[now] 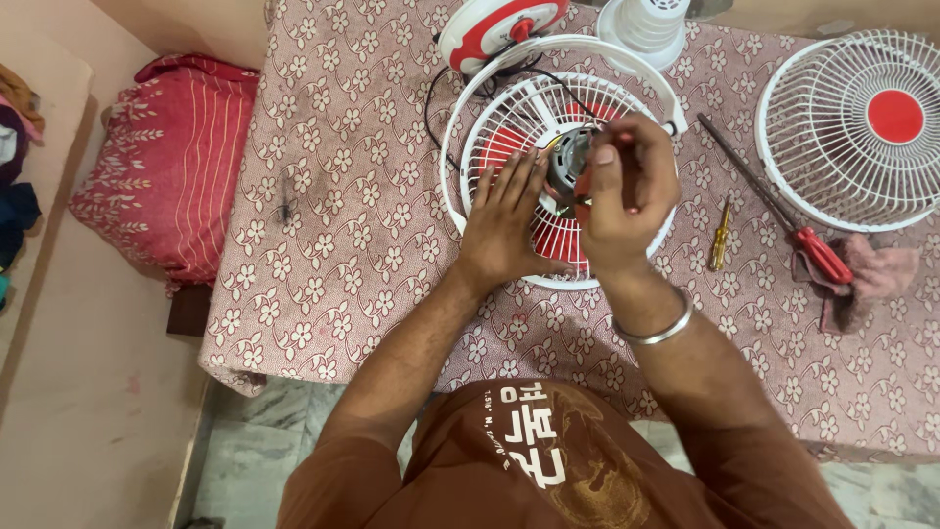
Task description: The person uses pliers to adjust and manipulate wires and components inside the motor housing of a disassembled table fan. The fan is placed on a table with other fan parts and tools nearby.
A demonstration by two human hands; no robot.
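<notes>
Left hand (509, 220) is laid flat, fingers spread, on the fan guard (558, 157) at frame centre; right hand (627, 191) fingers are pinched on a small part at the motor hub (568, 157).

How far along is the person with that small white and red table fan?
Done: the white wire front grille with red centre lies apart on the flowered tablecloth. In hand: the left hand steadies the white rear guard with red blades; the right hand works at the grey motor hub. Left: guard and blades remain mounted; the red-handled screwdriver lies unused.
</notes>
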